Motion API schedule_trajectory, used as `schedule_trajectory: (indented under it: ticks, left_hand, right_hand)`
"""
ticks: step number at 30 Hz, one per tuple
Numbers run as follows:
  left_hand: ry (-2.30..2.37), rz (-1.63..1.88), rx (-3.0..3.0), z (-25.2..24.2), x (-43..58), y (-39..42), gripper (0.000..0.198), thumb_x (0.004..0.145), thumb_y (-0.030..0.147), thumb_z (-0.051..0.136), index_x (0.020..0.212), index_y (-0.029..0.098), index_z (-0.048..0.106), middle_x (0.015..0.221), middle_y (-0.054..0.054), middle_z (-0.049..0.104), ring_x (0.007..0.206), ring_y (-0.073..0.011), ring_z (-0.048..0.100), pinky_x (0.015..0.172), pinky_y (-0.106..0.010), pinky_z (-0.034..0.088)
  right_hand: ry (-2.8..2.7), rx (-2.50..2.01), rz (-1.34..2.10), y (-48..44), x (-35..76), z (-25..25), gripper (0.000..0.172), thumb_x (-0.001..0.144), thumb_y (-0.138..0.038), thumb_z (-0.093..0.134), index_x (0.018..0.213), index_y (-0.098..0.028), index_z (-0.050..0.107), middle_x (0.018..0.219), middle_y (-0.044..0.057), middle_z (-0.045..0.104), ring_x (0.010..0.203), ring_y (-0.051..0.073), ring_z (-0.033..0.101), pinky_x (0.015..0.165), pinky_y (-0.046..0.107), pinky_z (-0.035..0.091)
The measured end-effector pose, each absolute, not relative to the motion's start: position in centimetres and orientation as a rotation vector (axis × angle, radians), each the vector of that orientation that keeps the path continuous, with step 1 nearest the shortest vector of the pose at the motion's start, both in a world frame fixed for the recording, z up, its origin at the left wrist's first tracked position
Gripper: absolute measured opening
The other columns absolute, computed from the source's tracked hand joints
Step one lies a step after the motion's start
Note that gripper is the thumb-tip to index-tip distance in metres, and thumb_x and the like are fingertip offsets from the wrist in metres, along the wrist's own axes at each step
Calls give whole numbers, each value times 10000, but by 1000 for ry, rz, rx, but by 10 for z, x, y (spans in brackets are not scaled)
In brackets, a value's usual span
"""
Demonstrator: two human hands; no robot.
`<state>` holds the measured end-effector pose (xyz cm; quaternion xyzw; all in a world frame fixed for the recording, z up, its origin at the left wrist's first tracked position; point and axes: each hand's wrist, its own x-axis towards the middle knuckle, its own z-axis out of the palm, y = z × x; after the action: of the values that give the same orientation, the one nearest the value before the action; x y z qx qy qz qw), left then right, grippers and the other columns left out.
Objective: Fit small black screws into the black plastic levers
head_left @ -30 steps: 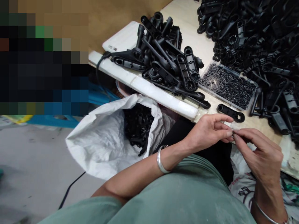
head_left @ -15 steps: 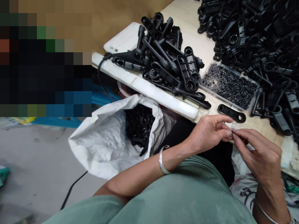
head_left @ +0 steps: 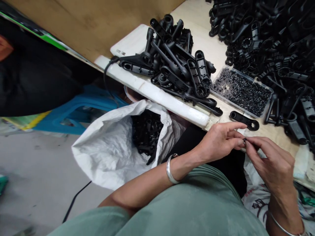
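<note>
My left hand [head_left: 222, 140] and my right hand [head_left: 272, 159] meet fingertip to fingertip at the table's front edge. Pinched between them is a tiny dark part [head_left: 244, 140], too small to name, which both hands appear to grip. Just beyond my fingers a single black plastic arm piece [head_left: 243, 120] lies flat, a round hole at its right end. Behind that piece stands a clear shallow box [head_left: 242, 90] filled with small black parts. A silver bangle [head_left: 169, 168] circles my left wrist.
A heap of black plastic arms [head_left: 177, 62] lies on the table's left part. A bigger pile of them [head_left: 268, 36] covers the right back. Below the padded white edge [head_left: 157, 93], an open white sack [head_left: 103, 147] holds black pieces. A blue stool [head_left: 66, 114] stands at left.
The small dark part shows a little more clearly between my fingertips. My hands stay nearly in place, with the right one shifted slightly. The view has barely moved.
</note>
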<state>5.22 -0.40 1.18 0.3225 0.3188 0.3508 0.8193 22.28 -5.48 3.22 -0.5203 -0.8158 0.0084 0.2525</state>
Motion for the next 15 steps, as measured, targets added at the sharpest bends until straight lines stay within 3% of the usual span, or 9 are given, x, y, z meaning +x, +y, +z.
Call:
schedule_trajectory:
  ticks: [7,15]
  left_hand:
    - [657,719,785,5,47,-5,370,784,41,655,1146,115,675,823,-23,722,752,-115,693,718,-226,573]
    - [607,726,705,-1,49,-3,279,814,37,643,1080,113,679,922,-60,756,852,-142,741,748,-227,596]
  right_hand:
    - [-2165,-1384,1,-53,220,27,135,906,-83,626,970,-202,625,839,7,744,720,124,717,708,222,577]
    - [-1977,-1532,104,-53,221,25,83,893,-141,643,874,-215,675,788,-13,750,637,128,704,651,236,586]
